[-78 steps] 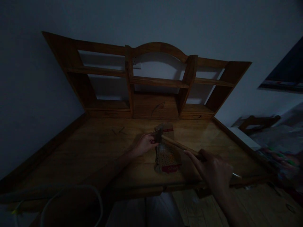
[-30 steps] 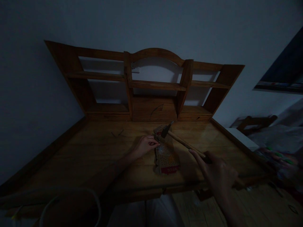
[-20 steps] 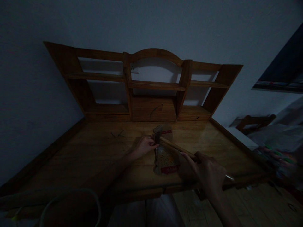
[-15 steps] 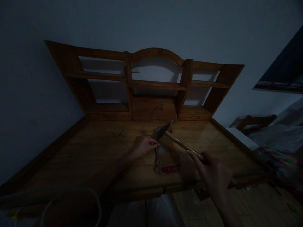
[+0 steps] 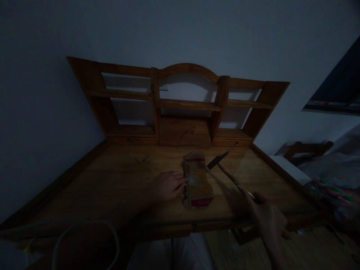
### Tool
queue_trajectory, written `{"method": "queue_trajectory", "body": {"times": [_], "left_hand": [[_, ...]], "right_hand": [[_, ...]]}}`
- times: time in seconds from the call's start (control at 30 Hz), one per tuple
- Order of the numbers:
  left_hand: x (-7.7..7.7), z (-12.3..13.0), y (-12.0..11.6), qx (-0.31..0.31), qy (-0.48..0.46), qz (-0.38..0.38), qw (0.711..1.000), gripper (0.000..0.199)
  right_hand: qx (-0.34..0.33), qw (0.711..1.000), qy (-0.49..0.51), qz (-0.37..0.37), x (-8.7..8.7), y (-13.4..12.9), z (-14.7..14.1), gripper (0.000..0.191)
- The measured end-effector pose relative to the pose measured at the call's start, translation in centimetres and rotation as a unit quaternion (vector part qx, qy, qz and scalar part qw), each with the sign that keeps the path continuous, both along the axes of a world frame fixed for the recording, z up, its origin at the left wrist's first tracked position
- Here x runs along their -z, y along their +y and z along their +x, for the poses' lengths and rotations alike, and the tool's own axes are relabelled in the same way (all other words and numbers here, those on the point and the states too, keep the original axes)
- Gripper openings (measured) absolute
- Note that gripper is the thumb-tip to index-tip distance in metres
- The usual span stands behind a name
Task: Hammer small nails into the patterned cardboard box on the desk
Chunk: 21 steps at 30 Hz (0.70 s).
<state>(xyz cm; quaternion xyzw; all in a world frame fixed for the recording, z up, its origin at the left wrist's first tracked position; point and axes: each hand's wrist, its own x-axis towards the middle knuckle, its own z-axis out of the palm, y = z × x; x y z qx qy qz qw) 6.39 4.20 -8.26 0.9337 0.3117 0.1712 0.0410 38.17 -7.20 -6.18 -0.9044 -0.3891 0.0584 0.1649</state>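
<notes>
In the head view, we look down in dim light at a broad, light-brown wooden desk [image 5: 112, 180], with a brown wooden shelf unit [image 5: 187, 104], arched at its centre, along its back edge against a pale wall [image 5: 180, 30].

We see a flat, torn piece of brown cardboard with dark speckles and red bands [image 5: 198, 193] lying near the middle of the desk, its long sides running from front to back. The left hand [image 5: 170, 184] is at its left edge, fingers reaching out and fingertips on the cardboard; the blur keeps us from telling whether they pinch anything.

The right hand [image 5: 267, 215] is curled around a hammer with a slim pale wooden handle and a dark metal head [image 5: 230, 176], the thumb laid along the handle. We find the hammer's head just to the right of the cardboard and apart from it, the handle slanting down toward the hand.

Left of the cardboard, well apart from it, we notice a few thin dark slivers [image 5: 146, 160] on the desk, too dim to identify. A pale looped cable [image 5: 92, 222] shows at lower left.
</notes>
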Motion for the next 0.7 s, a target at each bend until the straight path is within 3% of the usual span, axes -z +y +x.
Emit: {"method": "queue_trajectory", "body": {"times": [0.2,0.33,0.7], "left_hand": [[1.6,0.6,-1.7,-0.048,0.081,0.054,0.994,0.046],[2.1,0.5,-1.9,-0.021,0.082,0.059,0.995,0.048],[0.5,-1.1,-3.1,0.009,0.045,0.011,0.999,0.049]], "right_hand": [[-0.013,1.0,-0.001,-0.014,1.2,0.8,0.4,0.082],[-0.026,0.999,-0.007,-0.026,2.0,0.8,0.4,0.078],[-0.064,0.996,-0.048,-0.03,2.4,0.4,0.0,0.077]]}}
